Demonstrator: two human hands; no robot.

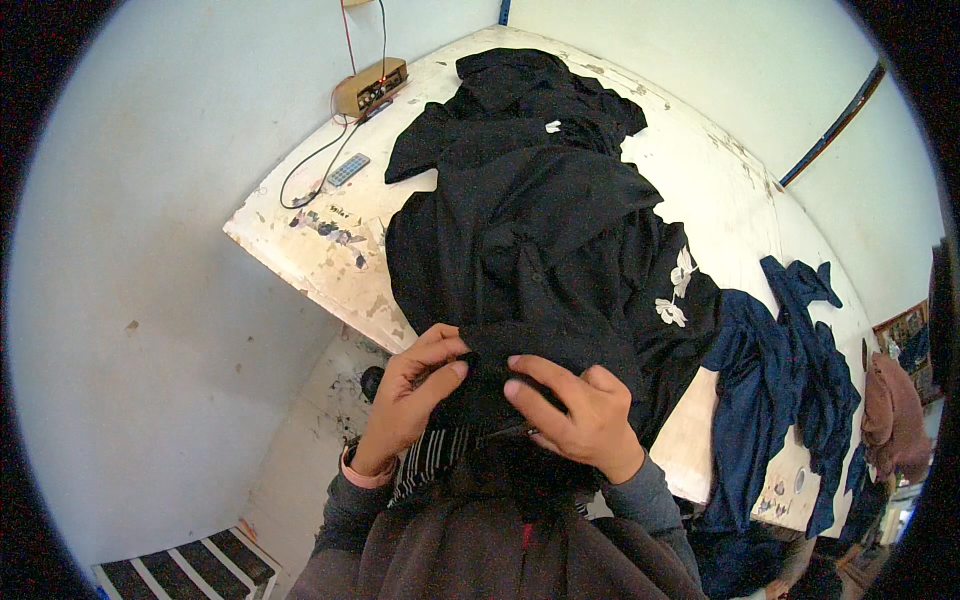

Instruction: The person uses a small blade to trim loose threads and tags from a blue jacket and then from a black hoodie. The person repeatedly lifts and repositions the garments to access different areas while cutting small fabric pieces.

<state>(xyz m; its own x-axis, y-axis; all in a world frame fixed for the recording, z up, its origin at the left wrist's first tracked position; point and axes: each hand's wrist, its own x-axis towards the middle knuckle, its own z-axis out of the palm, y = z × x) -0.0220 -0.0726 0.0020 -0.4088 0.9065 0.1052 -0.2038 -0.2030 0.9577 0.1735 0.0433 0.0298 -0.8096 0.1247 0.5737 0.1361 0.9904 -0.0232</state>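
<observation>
A black garment with a small button on its front lies over the table and hangs toward me at the near edge. White flower shapes decorate its right side. My left hand is closed, thumb and fingers pinching the near part of the cloth. Just to its right, my right hand also grips the black fabric between thumb and fingers. The fingertips of both hands face each other, a short gap apart. Part of the cloth under my palms is hidden.
More black cloth is heaped farther back on the white table. Dark blue garments drape over its right side. A remote control and a small box with wires sit at the far left, beside the wall.
</observation>
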